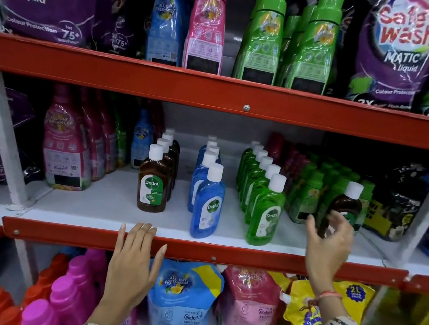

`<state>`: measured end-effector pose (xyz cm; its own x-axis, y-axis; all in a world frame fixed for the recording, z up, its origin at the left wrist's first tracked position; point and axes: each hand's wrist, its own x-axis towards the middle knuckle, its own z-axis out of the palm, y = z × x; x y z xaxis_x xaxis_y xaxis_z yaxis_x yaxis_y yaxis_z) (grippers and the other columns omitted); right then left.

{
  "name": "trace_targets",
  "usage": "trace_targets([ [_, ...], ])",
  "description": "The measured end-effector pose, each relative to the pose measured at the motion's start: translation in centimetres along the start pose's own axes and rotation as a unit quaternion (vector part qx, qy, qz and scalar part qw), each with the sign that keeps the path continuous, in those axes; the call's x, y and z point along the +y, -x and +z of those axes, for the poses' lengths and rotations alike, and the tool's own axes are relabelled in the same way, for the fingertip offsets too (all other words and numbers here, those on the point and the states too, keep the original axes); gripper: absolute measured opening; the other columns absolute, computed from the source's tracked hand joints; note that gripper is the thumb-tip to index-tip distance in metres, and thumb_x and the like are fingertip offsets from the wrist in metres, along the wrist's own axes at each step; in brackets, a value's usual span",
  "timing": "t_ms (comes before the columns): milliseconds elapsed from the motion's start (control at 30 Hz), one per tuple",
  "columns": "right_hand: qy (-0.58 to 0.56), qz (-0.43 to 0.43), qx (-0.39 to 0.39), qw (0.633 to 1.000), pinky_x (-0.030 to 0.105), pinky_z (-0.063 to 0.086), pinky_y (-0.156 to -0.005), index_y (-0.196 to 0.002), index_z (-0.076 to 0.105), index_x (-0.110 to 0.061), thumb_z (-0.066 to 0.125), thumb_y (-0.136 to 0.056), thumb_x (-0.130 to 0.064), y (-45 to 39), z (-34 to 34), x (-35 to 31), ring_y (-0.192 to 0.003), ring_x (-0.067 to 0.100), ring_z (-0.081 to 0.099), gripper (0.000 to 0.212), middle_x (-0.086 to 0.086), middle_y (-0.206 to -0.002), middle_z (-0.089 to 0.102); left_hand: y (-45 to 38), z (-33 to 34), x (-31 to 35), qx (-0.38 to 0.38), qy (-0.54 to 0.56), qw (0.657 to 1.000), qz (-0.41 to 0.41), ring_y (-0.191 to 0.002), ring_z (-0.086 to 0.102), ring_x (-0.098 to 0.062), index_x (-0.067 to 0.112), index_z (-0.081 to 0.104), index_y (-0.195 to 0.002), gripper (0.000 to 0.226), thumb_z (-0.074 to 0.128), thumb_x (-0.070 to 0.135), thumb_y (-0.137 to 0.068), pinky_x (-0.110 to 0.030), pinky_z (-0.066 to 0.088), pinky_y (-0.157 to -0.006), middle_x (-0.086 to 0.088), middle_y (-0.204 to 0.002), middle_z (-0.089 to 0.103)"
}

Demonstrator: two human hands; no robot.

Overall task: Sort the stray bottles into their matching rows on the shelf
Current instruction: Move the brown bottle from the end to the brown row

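Observation:
On the middle shelf (95,210) stand three rows of white-capped bottles: a brown row (153,182) at the left, a blue row (207,201) in the middle, a green row (265,208) at the right. A stray brown bottle (343,203) stands further right, in front of small green bottles. My right hand (329,245) is around its lower part, fingers curled at its front, thumb on its left side. My left hand (132,262) rests flat on the shelf's red front rail (250,260), fingers apart, holding nothing.
Pink, blue and green softener bottles (68,145) fill the left and back of the middle shelf. Purple pouches (400,50) and tall bottles stand on the shelf above. Below are pink and orange bottles (64,295) and refill pouches (181,300). White uprights (5,138) frame the bay.

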<state>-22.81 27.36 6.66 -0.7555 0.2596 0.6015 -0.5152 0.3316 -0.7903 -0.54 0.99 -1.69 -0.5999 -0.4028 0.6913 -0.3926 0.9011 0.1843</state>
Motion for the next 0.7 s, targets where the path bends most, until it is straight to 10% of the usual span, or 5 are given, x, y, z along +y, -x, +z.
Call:
trace_targets([
  [200, 0.096, 0.088, 0.015, 0.991, 0.054, 0.032, -0.106, -0.14, 0.03, 0.008, 0.075, -0.08, -0.02, -4.2, -0.2, 3.1, -0.128, 0.047, 0.035, 0.08, 0.031, -0.14, 0.037, 0.0, -0.2, 0.2, 0.008, 0.003, 1.0, -0.006, -0.12, 0.056, -0.027, 0.004, 0.063, -0.116, 0.053, 0.036, 0.044, -0.096, -0.046, 0.022, -0.119, -0.011, -0.12, 0.066],
  [700, 0.107, 0.149, -0.011, 0.983, 0.055, 0.047, -0.092, -0.121, 0.047, 0.01, 0.087, -0.064, -0.034, -5.9, 0.7, 4.5, -0.114, 0.048, 0.053, 0.082, 0.033, -0.122, 0.055, -0.1, 0.0, 0.5, -0.002, 0.012, 1.0, -0.023, -0.122, 0.054, -0.028, 0.005, 0.061, -0.118, 0.058, 0.029, 0.048, -0.097, -0.041, 0.014, -0.121, -0.012, -0.122, 0.065],
])
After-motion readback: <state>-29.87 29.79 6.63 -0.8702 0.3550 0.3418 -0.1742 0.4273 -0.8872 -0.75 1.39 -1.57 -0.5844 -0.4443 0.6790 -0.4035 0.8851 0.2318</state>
